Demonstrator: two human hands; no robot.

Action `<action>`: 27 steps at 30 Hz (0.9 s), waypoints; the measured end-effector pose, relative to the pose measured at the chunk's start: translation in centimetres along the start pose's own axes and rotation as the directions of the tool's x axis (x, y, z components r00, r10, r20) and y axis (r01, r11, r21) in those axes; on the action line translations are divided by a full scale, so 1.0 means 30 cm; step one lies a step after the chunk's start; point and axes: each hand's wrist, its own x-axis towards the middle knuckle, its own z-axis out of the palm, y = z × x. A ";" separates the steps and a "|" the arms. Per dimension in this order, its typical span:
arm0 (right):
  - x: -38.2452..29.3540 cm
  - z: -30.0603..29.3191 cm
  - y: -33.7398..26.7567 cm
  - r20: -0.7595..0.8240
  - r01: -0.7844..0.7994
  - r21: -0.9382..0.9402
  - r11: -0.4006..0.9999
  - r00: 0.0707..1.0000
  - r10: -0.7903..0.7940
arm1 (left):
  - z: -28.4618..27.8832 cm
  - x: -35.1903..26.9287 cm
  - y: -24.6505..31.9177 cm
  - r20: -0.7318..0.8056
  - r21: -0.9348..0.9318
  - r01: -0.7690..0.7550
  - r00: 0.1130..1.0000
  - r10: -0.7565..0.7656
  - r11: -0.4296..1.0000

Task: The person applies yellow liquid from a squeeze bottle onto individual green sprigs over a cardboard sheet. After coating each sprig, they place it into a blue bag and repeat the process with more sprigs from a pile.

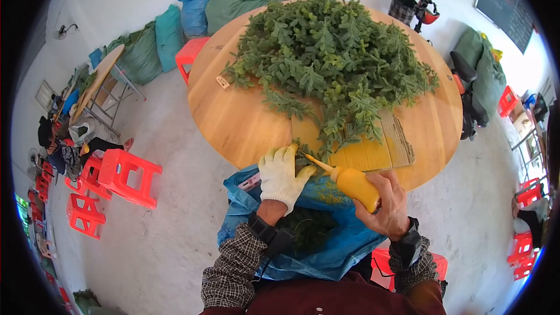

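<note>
My left hand [282, 179], in a white knit glove with yellow-stained fingertips, grips a small green artificial fir sprig [301, 165] at the table's near edge; the fingers partly hide it. In my bare right hand [385, 203] is a yellow squeeze bottle [356, 187], tilted so its thin nozzle reaches the sprig beside my left fingertips. A large heap of artificial fir branches [323, 52] covers the table's far half. Yellow-stained corrugated cardboard [372, 153] lies under the nearest branches. Below my hands, an open blue woven sack [350, 245] holds more dark greenery [310, 227].
The round wooden table [232, 127] stands before me, with a small printed tag [222, 82] on it. Red plastic stools [129, 175] stand at left, near a seated person [65, 153]. Stuffed green sacks [240, 2] line the wall. A scooter [470, 92] is parked at right.
</note>
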 end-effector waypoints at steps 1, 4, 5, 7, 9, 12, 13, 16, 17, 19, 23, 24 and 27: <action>0.000 -0.004 -0.004 0.002 0.001 0.000 1.000 1.000 -0.001 | 0.003 -0.002 -0.002 -0.006 0.006 -0.001 1.000 0.001 1.000; -0.005 -0.035 -0.023 0.023 -0.037 -0.022 0.999 0.999 0.038 | 0.007 -0.002 -0.005 -0.015 0.014 0.001 1.000 0.000 1.000; 0.001 -0.035 -0.026 0.024 -0.037 -0.023 0.999 0.999 0.037 | 0.007 -0.001 -0.006 -0.017 0.018 0.002 1.000 -0.002 1.000; 0.022 -0.029 -0.038 0.003 -0.008 -0.010 1.000 1.000 0.008 | 0.009 -0.001 -0.003 -0.018 0.021 0.001 1.000 0.000 1.000; 0.034 -0.023 -0.039 -0.010 0.007 -0.003 1.000 1.000 -0.007 | 0.010 -0.002 -0.001 -0.027 0.018 0.000 1.000 0.001 1.000; 0.038 -0.001 -0.025 0.046 -0.032 -0.021 0.999 0.998 0.033 | 0.012 -0.001 -0.003 -0.034 0.014 -0.006 0.999 0.006 1.000; 0.037 -0.004 -0.026 0.046 -0.031 -0.020 0.999 0.998 0.032 | 0.013 -0.001 -0.004 -0.035 0.010 -0.010 0.999 0.010 1.000; 0.020 -0.030 -0.024 0.048 -0.043 -0.021 0.999 0.998 0.044 | 0.010 -0.002 -0.004 -0.030 0.004 -0.012 0.999 0.012 1.000; 0.012 -0.037 -0.022 0.049 -0.045 -0.022 0.999 0.998 0.046 | 0.008 -0.003 -0.004 -0.026 0.003 -0.011 1.000 0.011 1.000; -0.004 -0.053 -0.021 0.051 -0.052 -0.024 0.998 0.997 0.053 | 0.004 -0.005 -0.003 -0.022 0.004 -0.008 1.000 0.008 1.000; -0.031 -0.082 -0.019 0.045 -0.064 -0.021 0.998 0.997 0.065 | 0.008 -0.006 -0.002 -0.040 0.016 -0.025 0.999 0.026 1.000; -0.038 -0.088 -0.018 0.041 -0.069 -0.019 0.997 0.997 0.070 | 0.008 -0.006 -0.002 -0.042 0.012 -0.029 0.999 0.030 1.000; -0.061 -0.104 -0.012 0.048 -0.085 -0.016 0.996 0.995 0.086 | 0.009 -0.006 -0.003 -0.044 0.004 -0.039 0.998 0.039 0.999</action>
